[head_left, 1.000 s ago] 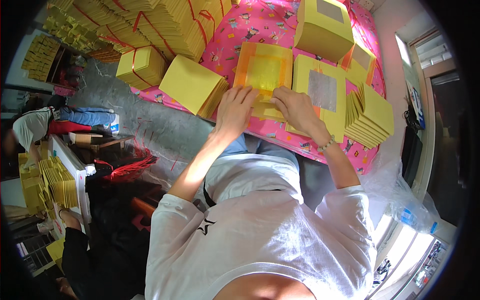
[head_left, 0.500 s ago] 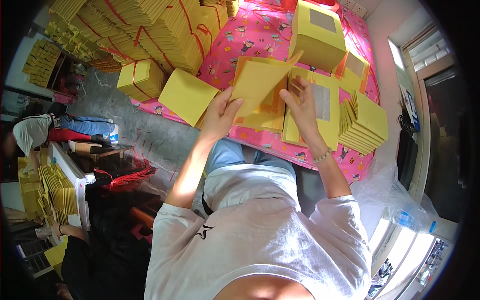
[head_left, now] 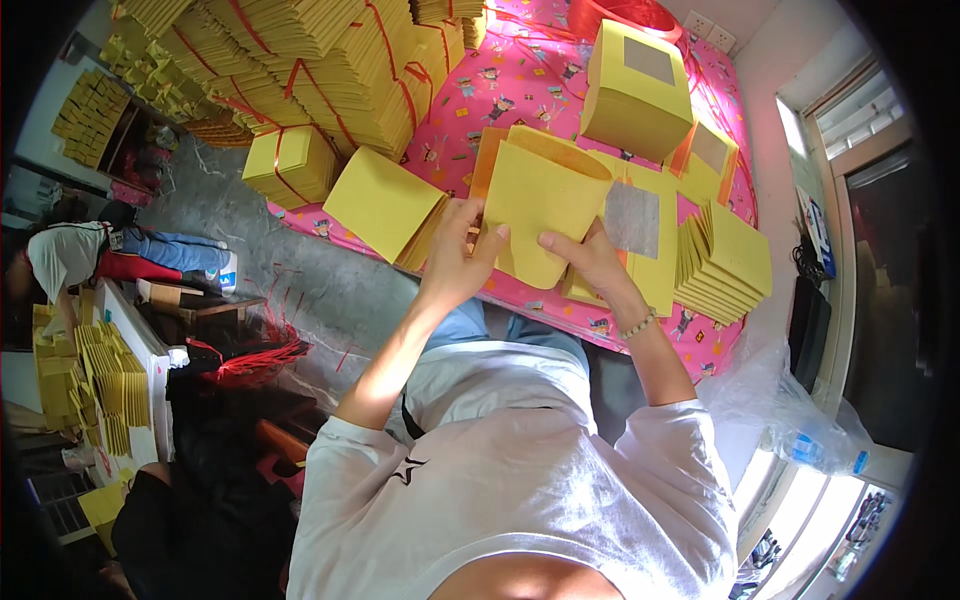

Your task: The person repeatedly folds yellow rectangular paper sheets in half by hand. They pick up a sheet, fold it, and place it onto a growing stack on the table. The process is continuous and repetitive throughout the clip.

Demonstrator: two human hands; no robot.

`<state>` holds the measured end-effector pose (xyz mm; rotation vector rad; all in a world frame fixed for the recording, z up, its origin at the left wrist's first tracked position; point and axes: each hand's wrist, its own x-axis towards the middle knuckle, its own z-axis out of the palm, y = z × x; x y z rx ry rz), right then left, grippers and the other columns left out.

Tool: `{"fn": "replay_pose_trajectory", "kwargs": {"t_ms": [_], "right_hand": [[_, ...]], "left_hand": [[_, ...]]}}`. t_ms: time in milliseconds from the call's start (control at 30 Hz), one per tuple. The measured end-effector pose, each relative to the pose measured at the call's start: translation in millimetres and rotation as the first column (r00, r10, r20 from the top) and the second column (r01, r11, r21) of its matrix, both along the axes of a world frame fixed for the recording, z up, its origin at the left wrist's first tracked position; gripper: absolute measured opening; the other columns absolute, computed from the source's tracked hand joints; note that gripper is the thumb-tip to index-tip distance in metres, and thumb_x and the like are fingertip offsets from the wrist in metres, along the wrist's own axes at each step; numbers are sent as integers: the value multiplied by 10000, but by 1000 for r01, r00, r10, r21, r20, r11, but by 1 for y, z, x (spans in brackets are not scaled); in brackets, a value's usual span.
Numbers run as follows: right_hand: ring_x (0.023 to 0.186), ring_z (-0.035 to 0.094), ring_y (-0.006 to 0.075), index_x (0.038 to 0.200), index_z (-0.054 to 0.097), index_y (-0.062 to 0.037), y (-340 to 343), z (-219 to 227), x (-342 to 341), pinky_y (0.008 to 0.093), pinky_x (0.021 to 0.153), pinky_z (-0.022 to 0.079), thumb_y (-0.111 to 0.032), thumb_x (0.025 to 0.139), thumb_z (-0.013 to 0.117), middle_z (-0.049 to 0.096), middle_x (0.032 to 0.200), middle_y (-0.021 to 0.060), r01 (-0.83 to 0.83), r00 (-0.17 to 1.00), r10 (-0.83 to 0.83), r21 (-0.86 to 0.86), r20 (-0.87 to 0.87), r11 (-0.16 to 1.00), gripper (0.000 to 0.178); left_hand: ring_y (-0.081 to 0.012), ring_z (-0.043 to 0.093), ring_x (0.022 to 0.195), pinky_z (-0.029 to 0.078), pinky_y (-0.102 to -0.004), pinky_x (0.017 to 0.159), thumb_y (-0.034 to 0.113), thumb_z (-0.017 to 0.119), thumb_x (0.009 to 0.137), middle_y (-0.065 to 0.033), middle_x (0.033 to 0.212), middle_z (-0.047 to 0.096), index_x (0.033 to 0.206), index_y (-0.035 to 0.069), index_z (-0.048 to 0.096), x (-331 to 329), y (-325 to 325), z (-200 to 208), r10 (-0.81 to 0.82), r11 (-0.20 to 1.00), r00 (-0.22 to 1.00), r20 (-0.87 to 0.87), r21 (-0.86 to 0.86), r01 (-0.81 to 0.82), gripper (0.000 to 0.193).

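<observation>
A folded sheet of yellow paper (head_left: pixel 545 205) is between my hands, its upper edge bowed apart so the orange inner side shows. My left hand (head_left: pixel 460 252) grips its left edge, thumb on the front and fingers behind. At the lower right, my right hand (head_left: pixel 592 262) pinches the same paper with the thumb on its face; the other fingers are partly hidden behind it. Beneath it lies an orange-edged sheet (head_left: pixel 488 160), mostly covered. Beside my left hand is a folded yellow stack (head_left: pixel 385 200). Right of my right hand lie yellow sheets with a grey patch (head_left: pixel 635 220).
Tall yellow paper bundles (head_left: pixel 330 80) tied with red strips fill the far left of the pink patterned tabletop (head_left: pixel 480 95). A thick yellow block (head_left: pixel 635 100) and a fanned stack (head_left: pixel 725 255) stand right. A co-worker (head_left: pixel 70 260) bends over a white table on the left.
The paper has turned from slanting up to the right to nearly upright, and come lower. My right hand has gone from spread fingers to pinching its lower right edge.
</observation>
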<state>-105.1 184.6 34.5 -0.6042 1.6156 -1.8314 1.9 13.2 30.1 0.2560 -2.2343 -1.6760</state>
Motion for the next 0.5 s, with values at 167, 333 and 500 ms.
{"fn": "replay_pose_trajectory", "kwargs": {"t_ms": [167, 333, 500], "right_hand": [[939, 642, 150, 1167, 594, 30, -4, 4, 1, 292, 799, 527, -223, 832, 738, 664, 1060, 104, 84, 996, -83, 21, -38, 996, 444], [929, 645, 148, 1134, 601, 55, -4, 5, -4, 293, 781, 529, -271, 863, 700, 664, 1039, 112, 76, 997, -76, 79, -10, 994, 436], [963, 642, 163, 1178, 571, 65, -10, 6, -9, 290, 808, 521, -293, 864, 703, 651, 1084, 138, 63, 990, -73, 78, 120, 995, 494]], "left_hand": [[-162, 585, 1024, 467, -280, 865, 3, 665, 852, -94, 1095, 585, 1187, 18, 480, -3, 2, 0, 143, 968, 979, -142, -184, -168, 383], [-178, 582, 1062, 470, -321, 925, -24, 672, 833, -117, 1143, 582, 1255, 12, 434, -7, -6, 0, -40, 872, 998, -44, 486, 56, 487], [-177, 575, 1095, 466, -304, 938, 37, 622, 872, -130, 1201, 579, 1347, -26, 379, -16, -18, 12, -239, 726, 969, 61, 674, 137, 538]]}}
